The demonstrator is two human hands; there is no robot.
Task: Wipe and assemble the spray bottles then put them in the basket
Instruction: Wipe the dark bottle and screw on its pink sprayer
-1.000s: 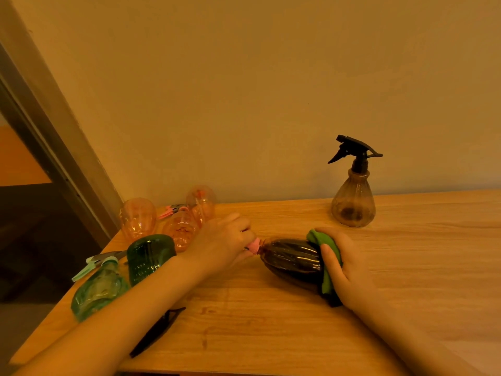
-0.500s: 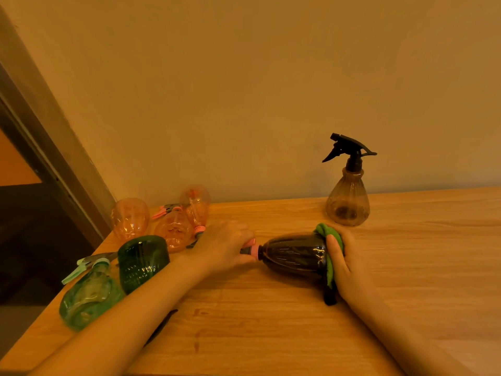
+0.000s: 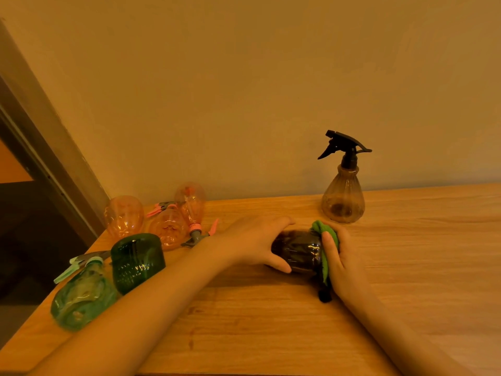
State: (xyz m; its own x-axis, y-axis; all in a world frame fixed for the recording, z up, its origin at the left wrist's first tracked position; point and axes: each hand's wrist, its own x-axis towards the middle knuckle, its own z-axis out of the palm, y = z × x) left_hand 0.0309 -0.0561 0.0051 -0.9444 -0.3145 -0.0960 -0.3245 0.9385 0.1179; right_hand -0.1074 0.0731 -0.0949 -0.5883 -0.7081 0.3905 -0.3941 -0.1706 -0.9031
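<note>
A dark bottle [image 3: 298,249] lies on its side in the middle of the wooden table [image 3: 271,321]. My left hand [image 3: 254,240] grips its neck end, fingers curled over the top and thumb underneath. My right hand [image 3: 339,256] holds a green cloth [image 3: 326,240] pressed against the bottle's base. An assembled brown spray bottle [image 3: 343,196] with a black trigger head stands upright behind, near the wall. No basket is in view.
At the table's left end lie several orange bottles [image 3: 124,215], two green bottles [image 3: 137,260], and loose trigger heads, one pink-collared [image 3: 196,232] and one pale green [image 3: 78,264]. A dark doorway opens beyond the left edge.
My left hand slid from the bottle's pink-capped neck onto its body, covering the neck. The bottle and cloth shifted slightly toward the wall.
</note>
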